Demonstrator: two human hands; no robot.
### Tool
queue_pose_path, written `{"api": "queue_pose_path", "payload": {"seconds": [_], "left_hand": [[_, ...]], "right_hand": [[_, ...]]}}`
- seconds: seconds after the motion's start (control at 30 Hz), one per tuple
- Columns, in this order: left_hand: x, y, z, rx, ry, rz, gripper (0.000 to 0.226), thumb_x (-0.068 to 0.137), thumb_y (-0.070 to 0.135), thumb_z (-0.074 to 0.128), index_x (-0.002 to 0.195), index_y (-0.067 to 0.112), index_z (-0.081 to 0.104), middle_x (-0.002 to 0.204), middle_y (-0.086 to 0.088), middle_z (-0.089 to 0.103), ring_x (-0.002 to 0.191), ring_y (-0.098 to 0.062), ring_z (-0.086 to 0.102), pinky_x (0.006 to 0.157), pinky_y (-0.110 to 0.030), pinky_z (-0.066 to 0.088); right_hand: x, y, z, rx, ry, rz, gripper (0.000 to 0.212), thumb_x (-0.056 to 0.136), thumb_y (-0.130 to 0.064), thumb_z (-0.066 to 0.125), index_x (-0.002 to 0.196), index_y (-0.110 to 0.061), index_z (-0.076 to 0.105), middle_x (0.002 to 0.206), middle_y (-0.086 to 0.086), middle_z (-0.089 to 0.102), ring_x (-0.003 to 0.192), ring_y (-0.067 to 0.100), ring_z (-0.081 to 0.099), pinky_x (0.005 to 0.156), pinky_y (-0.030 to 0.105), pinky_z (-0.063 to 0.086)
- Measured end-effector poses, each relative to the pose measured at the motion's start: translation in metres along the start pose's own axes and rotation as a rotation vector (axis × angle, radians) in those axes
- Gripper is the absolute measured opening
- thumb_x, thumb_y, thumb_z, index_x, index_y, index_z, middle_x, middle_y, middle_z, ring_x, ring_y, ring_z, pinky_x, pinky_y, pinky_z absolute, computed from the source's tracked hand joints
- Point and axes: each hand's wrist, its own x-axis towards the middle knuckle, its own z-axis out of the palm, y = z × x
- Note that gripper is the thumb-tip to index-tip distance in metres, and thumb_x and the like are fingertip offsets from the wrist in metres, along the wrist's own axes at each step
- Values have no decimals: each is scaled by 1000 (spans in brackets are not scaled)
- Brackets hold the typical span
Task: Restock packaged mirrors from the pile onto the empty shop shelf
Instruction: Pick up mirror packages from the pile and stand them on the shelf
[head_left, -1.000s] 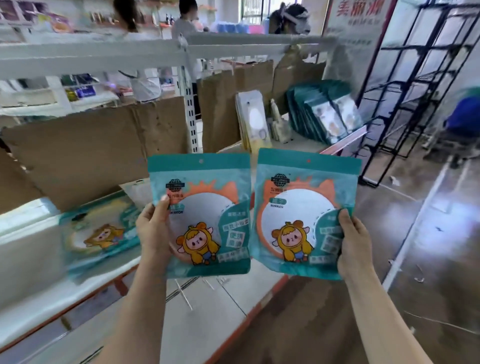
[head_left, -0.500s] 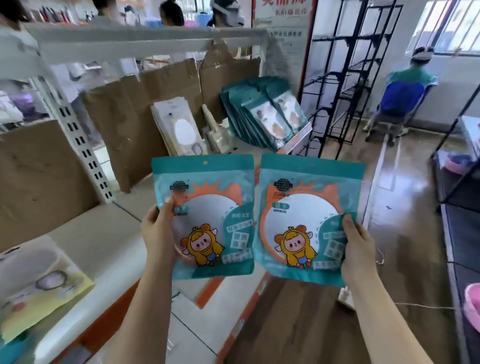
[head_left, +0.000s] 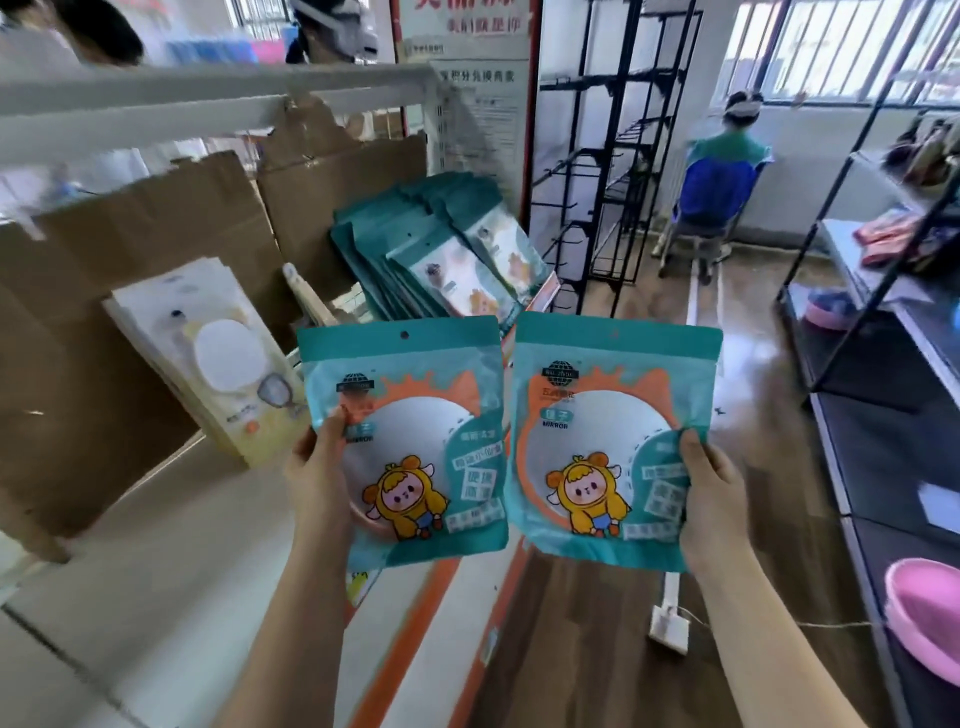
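Head view: left hand (head_left: 319, 475), right hand (head_left: 714, 493) apart, each pinching a mirror pack (head_left: 415, 415). Stand both upright beside seemingly matching teal stack (head_left: 415, 244).

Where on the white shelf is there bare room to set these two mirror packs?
Bare shelf lies nearest you, between the cardboard backing, the cream packs and the orange edge. Crowded: the far end, where the teal stack leans, with a pale item between both stacks.

Bright window daylight, blurred, warped edges.
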Motion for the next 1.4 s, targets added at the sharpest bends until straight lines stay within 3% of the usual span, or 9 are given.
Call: {"api": "queue_pose_path", "payload": {"seconds": [0.1,0.2,0.33,0.5,0.7,0.87,1.07,1.2,1.4], "left_hand": [[13,-10,32,-19,18,-11,16,93,20,58,77,23,60,68,12,65,70,-6,58,58,-14,46],[28,-24,64,-12,19,-6,16,92,19,59,76,22,61,62,13,67,72,-12,59,67,-23,49],[39,-41,110,1,41,-6,9,91,26,60,82,25,61,83,3,66,81,-19,62,79,-38,50],[50,-55,172,-28,92,0,12,91,24,60,79,22,60,67,8,68,67,-11,64,66,-30,52],[74,-66,216,-10,138,16,12,89,27,62,78,22,63,78,2,66,71,-15,62,74,-36,52],[105,-69,240,-7,214,71,13,90,25,61,77,25,61,63,12,68,63,-4,62,66,-23,52],[151,-75,266,-39,323,110,8,89,25,62,85,19,64,82,3,65,74,-11,62,72,-25,51],[179,-78,282,-76,370,137,17,89,26,62,100,13,64,85,3,66,74,-9,63,64,-18,51],[208,-86,292,-70,417,196,4,88,24,64,85,22,66,90,0,68,95,-25,63,88,-41,49]], "right_hand": [[35,-3,4,12,-2,-11,16,93,-33,53,87,-20,59,80,-3,62,66,17,58,63,31,49],[76,-8,7,14,-28,-7,16,93,-33,53,87,-20,60,78,-4,63,64,16,59,64,32,49],[138,-16,8,34,-82,12,15,93,-32,52,86,-20,59,70,-8,66,59,12,62,66,33,49],[209,-32,11,40,-158,36,15,93,-30,53,87,-18,59,74,-2,63,64,18,59,67,36,48],[275,-37,29,46,-239,27,16,95,-26,50,86,-17,59,66,-7,66,57,14,62,60,32,52],[327,-34,59,41,-274,37,16,95,-26,52,84,-17,59,59,-10,66,49,7,62,49,23,52],[393,-32,110,55,-352,65,14,94,-28,53,86,-17,58,62,-8,66,50,8,62,50,25,53],[431,-35,148,39,-399,69,14,93,-29,55,85,-18,59,71,-4,62,51,8,61,55,28,52],[466,-38,194,20,-469,52,17,94,-31,53,86,-18,60,70,-3,61,52,9,60,53,27,52]]}}
